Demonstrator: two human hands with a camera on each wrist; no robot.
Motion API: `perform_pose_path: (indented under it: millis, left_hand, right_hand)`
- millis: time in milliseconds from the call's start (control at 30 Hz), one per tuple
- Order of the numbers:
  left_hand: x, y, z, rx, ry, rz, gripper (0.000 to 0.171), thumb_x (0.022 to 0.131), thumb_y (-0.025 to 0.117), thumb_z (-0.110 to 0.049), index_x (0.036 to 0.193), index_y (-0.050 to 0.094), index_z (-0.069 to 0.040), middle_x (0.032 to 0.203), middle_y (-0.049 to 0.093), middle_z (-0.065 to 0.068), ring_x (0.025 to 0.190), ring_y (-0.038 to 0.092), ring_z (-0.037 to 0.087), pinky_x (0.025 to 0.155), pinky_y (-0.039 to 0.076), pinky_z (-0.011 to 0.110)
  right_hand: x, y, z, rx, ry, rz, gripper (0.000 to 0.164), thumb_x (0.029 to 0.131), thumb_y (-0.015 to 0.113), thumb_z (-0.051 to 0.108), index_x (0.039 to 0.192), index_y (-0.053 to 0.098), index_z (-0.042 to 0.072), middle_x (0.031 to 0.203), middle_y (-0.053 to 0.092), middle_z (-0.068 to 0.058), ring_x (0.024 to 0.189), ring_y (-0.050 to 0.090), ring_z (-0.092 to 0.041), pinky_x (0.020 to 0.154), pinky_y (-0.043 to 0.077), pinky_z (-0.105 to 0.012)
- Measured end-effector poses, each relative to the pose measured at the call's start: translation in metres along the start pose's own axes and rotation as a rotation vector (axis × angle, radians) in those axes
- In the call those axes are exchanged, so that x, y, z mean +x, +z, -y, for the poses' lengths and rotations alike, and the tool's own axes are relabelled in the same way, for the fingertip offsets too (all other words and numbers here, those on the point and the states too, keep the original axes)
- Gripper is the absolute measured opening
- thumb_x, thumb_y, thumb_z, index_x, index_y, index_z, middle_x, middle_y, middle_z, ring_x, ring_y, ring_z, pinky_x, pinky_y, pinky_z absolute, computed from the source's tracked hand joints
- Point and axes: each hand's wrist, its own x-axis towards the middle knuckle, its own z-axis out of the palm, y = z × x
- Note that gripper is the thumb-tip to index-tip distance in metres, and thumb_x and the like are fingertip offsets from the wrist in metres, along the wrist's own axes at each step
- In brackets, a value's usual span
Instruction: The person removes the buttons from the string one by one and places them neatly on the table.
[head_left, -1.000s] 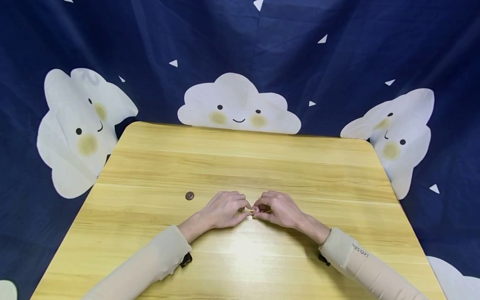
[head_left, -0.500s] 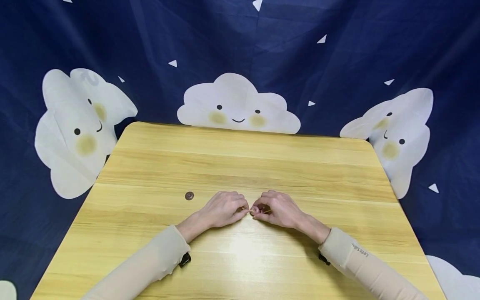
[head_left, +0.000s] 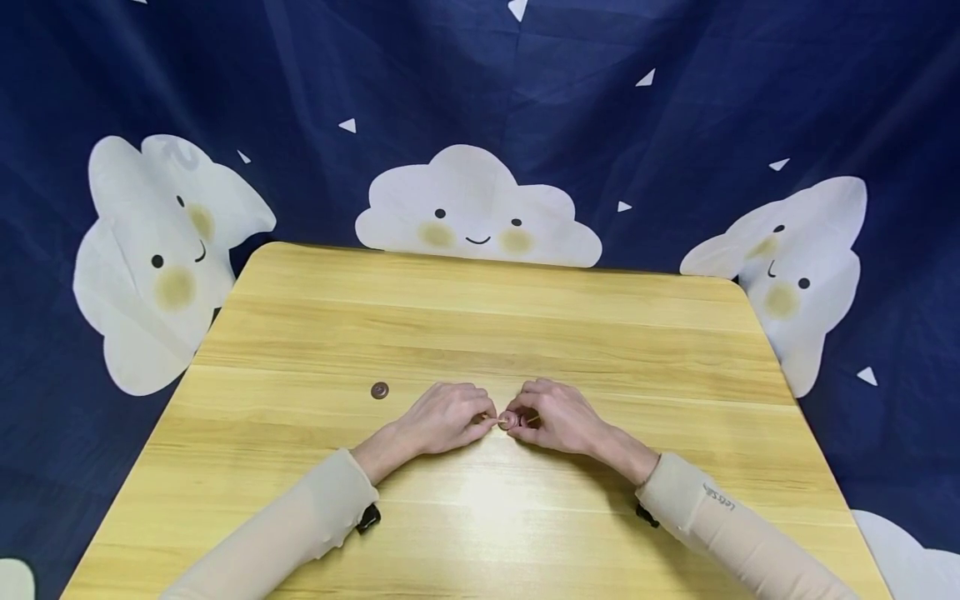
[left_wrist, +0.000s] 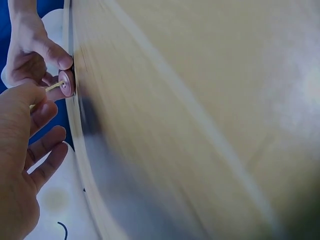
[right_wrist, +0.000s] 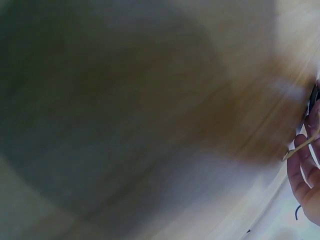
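My right hand (head_left: 558, 418) holds a round reddish-brown button (left_wrist: 66, 83) between thumb and fingers, its face turned toward the left hand. A yellow cord (left_wrist: 53, 87) runs out of the button's hole. Thumb and forefinger of my left hand (head_left: 452, 418) pinch this cord close beside the button, while its other fingers are loosely bent in the left wrist view. On the right hand's far side, a loose length of the cord (right_wrist: 301, 146) trails past the fingers. The two hands almost meet over the middle of the table.
A second brown button (head_left: 380, 390) lies flat on the wooden table (head_left: 480, 325), left of the left hand. Behind the table's back edge hangs a dark blue curtain (head_left: 420, 75) with white clouds and triangles.
The left fingertips have shifted slightly left and pinch the cord at the button's face. More of the button shows between the hands. The button on the table has stayed put.
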Motion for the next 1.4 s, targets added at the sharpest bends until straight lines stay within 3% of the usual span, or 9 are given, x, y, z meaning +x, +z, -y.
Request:
perform_pose_path:
  millis: [567, 1133, 1400]
  left_hand:
    - [-0.004, 0.0, 0.004, 0.006, -0.043, 0.035, 0.004, 0.095, 0.074, -0.02, 0.092, 0.077, -0.018, 0.084, 0.072, -0.008, 0.071, 0.06, 0.004, 0.062, 0.048, 0.016]
    - [-0.003, -0.001, 0.003, 0.023, -0.092, 0.116, 0.006, 0.096, 0.073, -0.022, 0.093, 0.077, -0.019, 0.084, 0.071, -0.007, 0.071, 0.058, 0.004, 0.061, 0.046, 0.016]
    - [-0.001, -0.001, 0.001, 0.029, -0.114, 0.146, 0.008, 0.097, 0.073, -0.026, 0.096, 0.077, -0.02, 0.087, 0.072, -0.008, 0.074, 0.06, 0.005, 0.061, 0.048, 0.018]
  right_hand:
    - [-0.006, -0.003, -0.004, 0.033, -0.015, -0.021, 0.021, 0.089, 0.081, 0.037, 0.105, 0.079, 0.023, 0.098, 0.074, 0.009, 0.087, 0.065, -0.006, 0.076, 0.055, -0.022]
    - [-0.01, -0.004, -0.005, 0.094, -0.033, -0.068, 0.025, 0.086, 0.085, 0.033, 0.107, 0.079, 0.022, 0.098, 0.074, 0.01, 0.089, 0.068, -0.009, 0.078, 0.057, -0.023]
    - [-0.009, -0.005, -0.003, 0.105, -0.026, -0.03, 0.021, 0.088, 0.084, 0.035, 0.106, 0.079, 0.023, 0.098, 0.074, 0.012, 0.088, 0.068, -0.004, 0.079, 0.057, -0.022]
